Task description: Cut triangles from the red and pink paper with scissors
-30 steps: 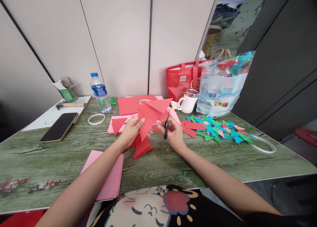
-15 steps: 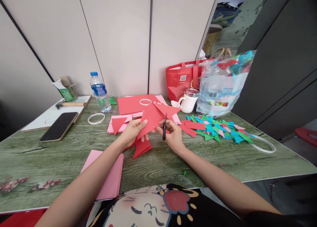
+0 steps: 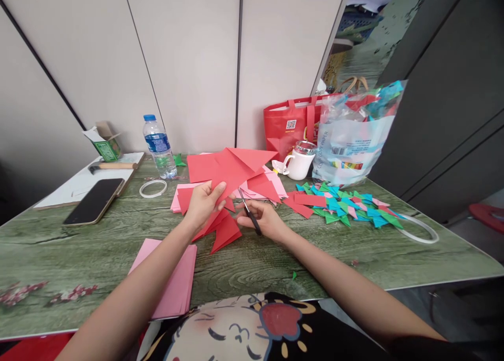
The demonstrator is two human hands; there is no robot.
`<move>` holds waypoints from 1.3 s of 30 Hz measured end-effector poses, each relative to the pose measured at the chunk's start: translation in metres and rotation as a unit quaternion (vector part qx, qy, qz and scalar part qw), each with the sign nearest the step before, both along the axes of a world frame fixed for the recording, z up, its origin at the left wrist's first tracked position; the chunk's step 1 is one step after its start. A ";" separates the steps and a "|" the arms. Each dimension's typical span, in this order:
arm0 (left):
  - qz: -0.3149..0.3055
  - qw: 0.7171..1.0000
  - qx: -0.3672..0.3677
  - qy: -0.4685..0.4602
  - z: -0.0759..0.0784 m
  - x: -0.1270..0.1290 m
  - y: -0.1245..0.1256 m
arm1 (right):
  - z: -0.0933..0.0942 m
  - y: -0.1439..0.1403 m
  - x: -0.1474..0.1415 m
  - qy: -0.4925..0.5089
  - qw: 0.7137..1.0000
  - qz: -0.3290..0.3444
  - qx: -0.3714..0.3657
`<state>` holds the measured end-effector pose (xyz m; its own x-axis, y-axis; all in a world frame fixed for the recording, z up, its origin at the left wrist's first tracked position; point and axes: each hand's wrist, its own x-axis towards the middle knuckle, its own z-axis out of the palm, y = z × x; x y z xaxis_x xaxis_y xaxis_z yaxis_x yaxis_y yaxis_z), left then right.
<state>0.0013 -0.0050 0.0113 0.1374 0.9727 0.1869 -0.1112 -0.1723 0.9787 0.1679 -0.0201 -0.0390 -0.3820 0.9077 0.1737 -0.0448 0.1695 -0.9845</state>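
Red paper (image 3: 233, 176) is pinched above the table (image 3: 252, 269) by the left hand (image 3: 203, 204); scissors (image 3: 253, 221) are gripped just beside it by the right hand's (image 3: 266, 220) curled fingers. "COPY PAPER" is printed on the plastic bag (image 3: 354, 140).

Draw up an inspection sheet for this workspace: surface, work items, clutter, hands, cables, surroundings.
Surface: green wood-grain table with printed flowers.
Work items: folded red paper, scissors; pink paper stack near the front edge.
Clutter: phone, hammer and bottle at left; mug, red bag, plastic bag and many folded colored pieces at right.
Hands: left hand pinches the red paper; right hand holds the scissors, blades pointing away from the body.
Cables: nothing seen on the table; floor at right too dim to tell.
Surroundings: pale panels behind, dark panels at right.
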 end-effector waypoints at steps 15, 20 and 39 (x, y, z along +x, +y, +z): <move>-0.030 0.996 0.004 0.080 0.002 0.003 -0.006 | 0.001 0.000 0.003 0.048 0.997 0.038 -0.052; -0.014 0.996 -0.002 0.089 0.001 0.003 -0.005 | 0.001 -0.001 0.003 0.063 0.995 0.041 -0.058; -0.026 0.995 0.008 0.092 0.001 0.002 -0.007 | 0.004 -0.002 0.003 0.049 0.996 0.040 -0.066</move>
<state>0.0037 -0.0116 0.0128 0.2216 0.9602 0.1700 0.0598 -0.1874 0.9805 0.1708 -0.0219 -0.0351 -0.4416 0.8922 0.0950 -0.1506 0.0307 -0.9881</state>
